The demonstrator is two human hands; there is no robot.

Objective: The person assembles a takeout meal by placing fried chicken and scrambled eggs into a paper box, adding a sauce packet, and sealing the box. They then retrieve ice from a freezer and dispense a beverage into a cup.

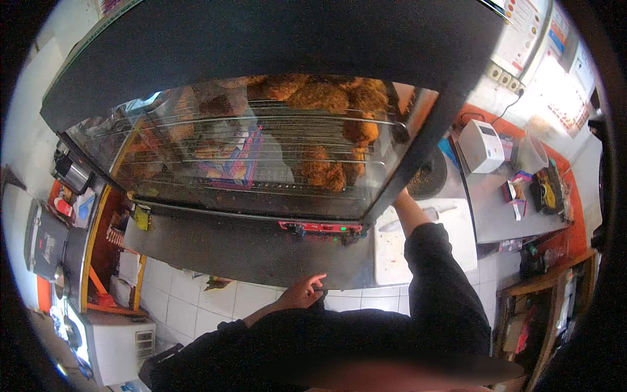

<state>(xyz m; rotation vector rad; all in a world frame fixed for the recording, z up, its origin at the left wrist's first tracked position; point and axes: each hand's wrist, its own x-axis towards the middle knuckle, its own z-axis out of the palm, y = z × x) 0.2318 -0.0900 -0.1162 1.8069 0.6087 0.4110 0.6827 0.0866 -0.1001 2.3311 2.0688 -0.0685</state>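
Note:
In front of me stands a glass food warmer cabinet [251, 212] with a dark top. Pieces of fried chicken [320, 166] lie on its wire racks [287, 134], with more along the upper level. My right hand [402, 197] reaches past the cabinet's right edge, above a white cutting board [428, 258]; its fingers are hidden behind the frame. A knife-like metal tool [392, 227] lies on that board. Near the front edge of the metal counter [215, 245] is my left hand [305, 292], fingers loosely apart and holding nothing.
A dark round pan [431, 176] sits behind the board. On the right-hand counter stand a white box-shaped device [481, 147] and a pale bucket [530, 153]. A red control panel [320, 227] runs along the cabinet's base. A shelving unit [127, 248] is at left.

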